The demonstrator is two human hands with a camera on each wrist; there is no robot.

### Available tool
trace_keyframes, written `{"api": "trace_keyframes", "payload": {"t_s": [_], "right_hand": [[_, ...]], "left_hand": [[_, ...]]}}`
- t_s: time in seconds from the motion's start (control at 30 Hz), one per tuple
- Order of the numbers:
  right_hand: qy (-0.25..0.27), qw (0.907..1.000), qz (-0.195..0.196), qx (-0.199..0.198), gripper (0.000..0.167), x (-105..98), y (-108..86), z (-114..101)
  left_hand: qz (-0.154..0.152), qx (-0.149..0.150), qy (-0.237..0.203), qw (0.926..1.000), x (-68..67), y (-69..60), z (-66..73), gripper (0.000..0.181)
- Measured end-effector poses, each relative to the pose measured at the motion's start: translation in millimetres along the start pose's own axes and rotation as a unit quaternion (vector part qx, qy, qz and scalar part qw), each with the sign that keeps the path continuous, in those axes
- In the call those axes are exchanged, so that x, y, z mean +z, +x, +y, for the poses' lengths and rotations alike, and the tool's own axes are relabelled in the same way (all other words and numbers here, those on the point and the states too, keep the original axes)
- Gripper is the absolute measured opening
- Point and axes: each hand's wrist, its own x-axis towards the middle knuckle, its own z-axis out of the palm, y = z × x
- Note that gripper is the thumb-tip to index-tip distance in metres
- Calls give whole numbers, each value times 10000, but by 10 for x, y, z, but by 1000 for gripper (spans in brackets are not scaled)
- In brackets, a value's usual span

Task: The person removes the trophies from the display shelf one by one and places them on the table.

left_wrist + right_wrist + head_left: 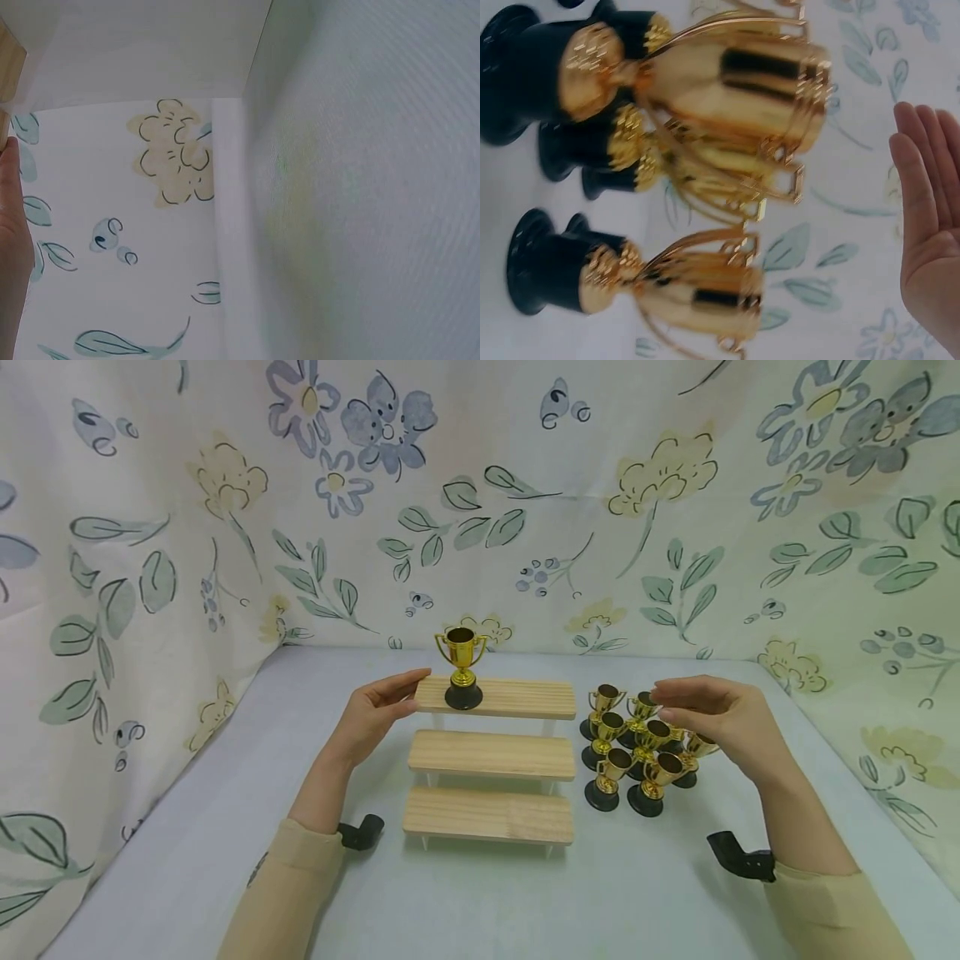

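Note:
One gold trophy cup (462,652) with a black base stands upright on the top step of a three-tier wooden display stand (517,697). At the left end of that step is my left hand (367,718), its fingertips at the wood; in the left wrist view the thumb (10,225) reaches the board's edge. My right hand (727,718) hovers by a cluster of similar small trophies (604,768), right of the stand. Its fingers (922,180) are straight and apart from the cups in the right wrist view. From the head, it partly hides the rear trophies.
The stand rests on a white-covered table (480,893). A floral cloth (465,527) hangs behind and at both sides. Each wrist wears a black camera mount, the left one (363,832) near the stand and the right one (741,858) near the trophies.

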Motion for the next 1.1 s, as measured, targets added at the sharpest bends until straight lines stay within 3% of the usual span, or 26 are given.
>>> {"api": "trace_keyframes", "payload": {"t_s": [0.27, 0.57, 1.1], "right_hand": [[289, 9987, 94, -401, 33, 138, 239, -333], [1009, 9917, -338, -722, 36, 426, 506, -702], [1363, 9869, -856, -110, 45, 1003, 800, -1117]], "left_hand": [[-29, 40, -2, 10000, -18, 5, -18, 56], [-5, 12, 127, 9999, -17, 8, -14, 56], [33, -30, 189, 9998, -14, 15, -20, 56]]}}
